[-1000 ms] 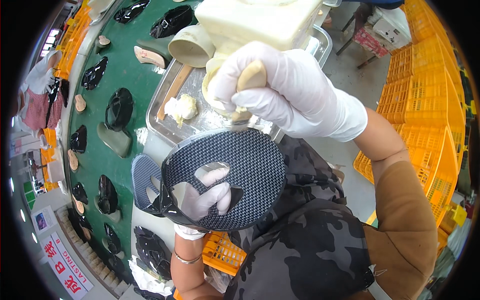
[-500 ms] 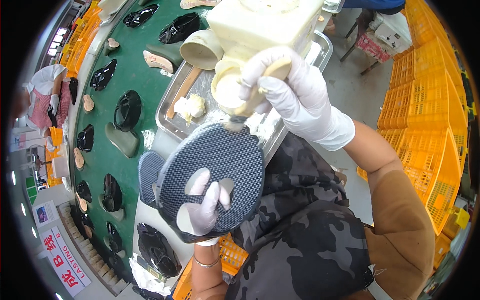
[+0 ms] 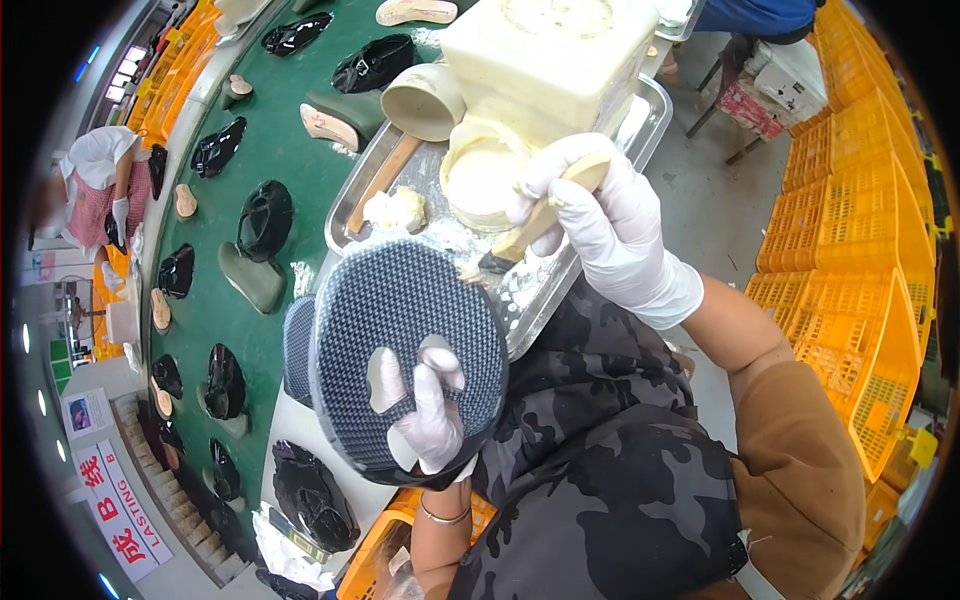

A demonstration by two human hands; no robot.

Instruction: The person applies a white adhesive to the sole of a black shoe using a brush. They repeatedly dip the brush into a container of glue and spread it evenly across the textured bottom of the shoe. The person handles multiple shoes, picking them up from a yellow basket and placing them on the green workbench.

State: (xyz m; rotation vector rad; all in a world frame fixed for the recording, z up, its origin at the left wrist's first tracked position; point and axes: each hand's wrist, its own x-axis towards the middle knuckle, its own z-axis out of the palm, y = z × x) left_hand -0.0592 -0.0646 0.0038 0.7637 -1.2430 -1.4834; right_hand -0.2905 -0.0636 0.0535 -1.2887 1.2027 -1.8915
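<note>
My left hand (image 3: 432,415), in a white glove, holds up a rounded piece with a grey woven surface (image 3: 415,310). Its fingers come through cut-out holes in the piece and curl onto the face. My right hand (image 3: 625,235), gloved too, pinches a wooden-handled brush (image 3: 527,232). The brush's pale bristles meet the upper right rim of the piece. Behind the brush stands a round tub of creamy white paste (image 3: 485,178) on a metal tray (image 3: 350,200). A second grey woven piece (image 3: 297,350) shows partly behind the held one.
On the tray are a large cream container (image 3: 545,70), an overturned cup (image 3: 425,102) and a paste lump (image 3: 397,209). Black shoe uppers (image 3: 265,220) and shoe lasts (image 3: 250,277) cover the green belt at left. Orange crates (image 3: 850,240) line the right. Another person (image 3: 100,185) works far left.
The woven piece has shifted left and turned a little, away from the paste tub. My right hand has come lower, and the brush has moved along the rim toward the right side.
</note>
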